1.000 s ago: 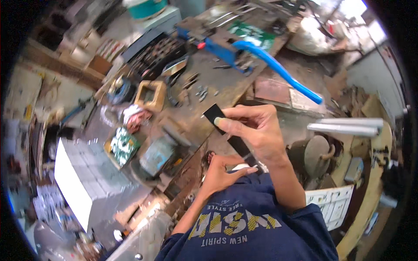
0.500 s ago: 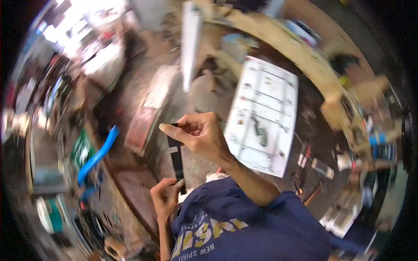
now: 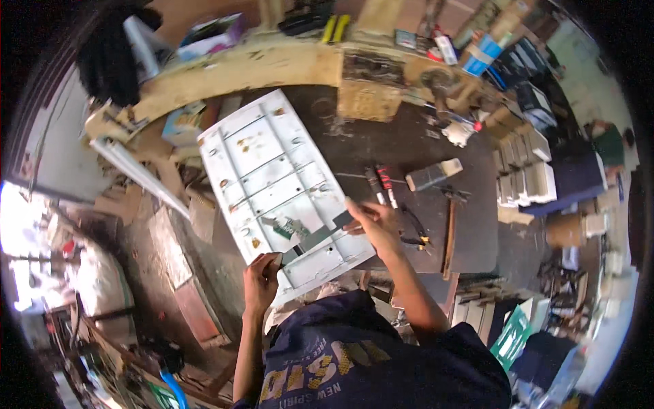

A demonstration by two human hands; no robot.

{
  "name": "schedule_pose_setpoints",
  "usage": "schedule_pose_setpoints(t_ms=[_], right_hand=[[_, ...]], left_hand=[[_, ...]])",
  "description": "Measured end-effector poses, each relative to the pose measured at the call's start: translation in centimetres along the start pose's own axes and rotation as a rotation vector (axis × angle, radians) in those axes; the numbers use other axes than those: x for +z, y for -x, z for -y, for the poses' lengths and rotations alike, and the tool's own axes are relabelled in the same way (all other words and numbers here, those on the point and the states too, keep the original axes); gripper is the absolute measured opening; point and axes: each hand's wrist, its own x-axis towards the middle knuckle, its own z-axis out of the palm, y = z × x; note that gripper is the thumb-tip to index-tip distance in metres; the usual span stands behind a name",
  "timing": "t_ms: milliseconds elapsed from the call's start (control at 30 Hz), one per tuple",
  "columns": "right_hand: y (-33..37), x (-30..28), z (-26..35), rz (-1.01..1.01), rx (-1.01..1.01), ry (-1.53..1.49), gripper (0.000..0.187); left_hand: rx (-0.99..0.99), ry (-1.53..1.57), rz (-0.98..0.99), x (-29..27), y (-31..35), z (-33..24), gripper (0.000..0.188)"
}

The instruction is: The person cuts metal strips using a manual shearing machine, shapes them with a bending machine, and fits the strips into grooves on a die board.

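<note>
My left hand [image 3: 261, 278] pinches one end of a flat dark grey strip [image 3: 316, 238]. The strip's other end is between the fingers of my right hand [image 3: 377, 228], so it stretches slantwise across the two. Beneath it lies a white rectangular panel [image 3: 269, 185] with raised ribs and brownish spots. On the panel, just beyond the strip, rests a small piece [image 3: 291, 228] in green and grey, perhaps a circuit board. Whether the strip touches the panel cannot be made out.
Right of the panel on the dark table [image 3: 470, 235] are red-and-black pens or tools [image 3: 383, 185], a block-like brush [image 3: 434, 174], pliers [image 3: 417, 235] and a wooden stick [image 3: 449, 238]. A wooden box [image 3: 370, 99] stands at the back. A long white bar [image 3: 139, 174] leans at the left.
My view and body have turned right, toward the table. Both hands, still holding the strip, have come from beside the panel to over its near part.
</note>
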Motion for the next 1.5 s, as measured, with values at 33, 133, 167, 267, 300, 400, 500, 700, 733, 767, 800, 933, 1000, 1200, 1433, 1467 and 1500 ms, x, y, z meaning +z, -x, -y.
schedule_pose_setpoints(t_ms=[33, 133, 167, 267, 300, 400, 500, 700, 733, 767, 800, 933, 1000, 1200, 1433, 1467, 1500], right_hand=[[0.2, -0.9, -0.5, -0.035, 0.054, -0.03, 0.035], [-1.2, -2.6, -4.5, -0.056, 0.216, -0.115, 0.032], [-1.9, -2.7, -6.2, -0.057, 0.205, -0.156, 0.032], [-3.9, -2.3, -9.5, -0.053, 0.207, -0.099, 0.034], [-4.4, -2.0, -9.7, -0.051, 0.199, -0.103, 0.034], [-5.6, -1.7, -10.8, -0.042, 0.168, -0.048, 0.037], [-5.6, -1.0, -10.0, -0.51, -0.43, 0.99, 0.038], [-6.2, -1.5, -6.3, -0.356, -0.596, 0.623, 0.009], [-6.0, -0.3, -4.2, -0.32, -0.684, 0.646, 0.008], [-5.2, 0.9, -2.6, -0.278, -0.551, 0.485, 0.009], [-5.7, 1.0, -2.5, -0.274, -0.54, 0.541, 0.011], [-6.2, 5.1, -2.7, -0.268, -0.45, 0.47, 0.025], [-5.8, 10.7, -1.9, -0.127, -0.627, 0.552, 0.027], [-0.7, 26.8, -5.0, 0.275, -0.612, 0.486, 0.029], [2.1, 43.2, -16.5, 0.612, -0.153, 0.797, 0.059], [1.8, 44.4, -18.1, 0.668, -0.238, 0.896, 0.055], [0.6, 44.1, -20.7, 0.686, -0.387, 0.876, 0.049]], left_hand=[[0.042, -0.023, 0.014, 0.5, -1.2, 0.2, 0.015], [0.142, -0.025, 0.044, 1.7, -4.2, 2.7, 0.012], [0.126, -0.094, 0.094, 1.9, -5.0, 3.3, 0.012], [0.125, -0.17, 0.125, 2.0, -5.7, 3.9, 0.014], [0.154, -0.115, 0.072, 2.2, -5.7, 4.3, 0.018], [0.298, -0.274, -0.181, 0.8, -4.7, 5.6, 0.037], [-0.115, -0.039, -0.298, -1.9, -1.5, 11.0, 0.037], [-0.81, 0.89, 0.091, 0.5, 10.0, 22.0, 0.056], [-0.99, 0.885, 0.177, 1.6, 11.1, 24.8, 0.067], [-0.852, 0.698, 0.312, 2.1, 10.4, 24.5, 0.061], [-0.703, 0.497, 0.413, 2.1, 9.6, 23.7, 0.056], [-0.691, 0.813, 0.42, 2.1, 7.9, 16.2, 0.051], [-0.604, 0.686, 0.563, 2.9, 9.0, 18.7, 0.049], [-0.232, -0.097, 0.673, -13.1, 6.8, 15.6, 0.052], [-0.122, 0.014, -0.157, -38.3, 8.2, 19.1, 0.047], [-0.077, 0.065, -0.295, -40.0, 8.9, 22.5, 0.042], [0.033, 0.154, -0.448, -42.3, 8.3, 23.7, 0.04]])
